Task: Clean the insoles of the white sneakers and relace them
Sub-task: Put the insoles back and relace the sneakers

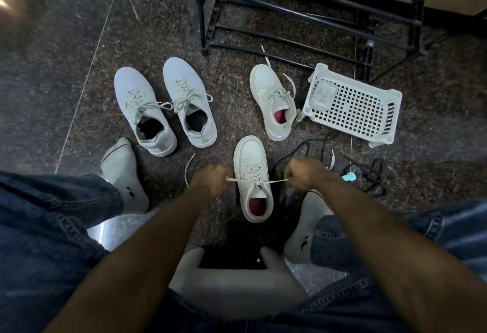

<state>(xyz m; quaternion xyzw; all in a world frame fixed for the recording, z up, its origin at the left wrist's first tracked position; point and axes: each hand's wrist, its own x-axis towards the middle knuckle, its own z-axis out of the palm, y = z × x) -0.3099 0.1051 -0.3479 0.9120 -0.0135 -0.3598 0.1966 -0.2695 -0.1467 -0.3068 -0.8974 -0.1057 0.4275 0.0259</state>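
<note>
Left hand [209, 182] and right hand [303, 174] fisted on white lace [257, 181], taut across near sneaker [253, 182]; 3 other sneakers beyond.

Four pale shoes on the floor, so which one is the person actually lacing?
The sneaker nearest the person, with the red insole. Left hand and right hand pull its lace taut sideways. The other three sit farther away, untouched.

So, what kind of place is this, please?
Probably a home entryway or shoe corner: a black shoe rack stands on a polished stone floor, with sneakers and a white plastic basket beside it.
</note>
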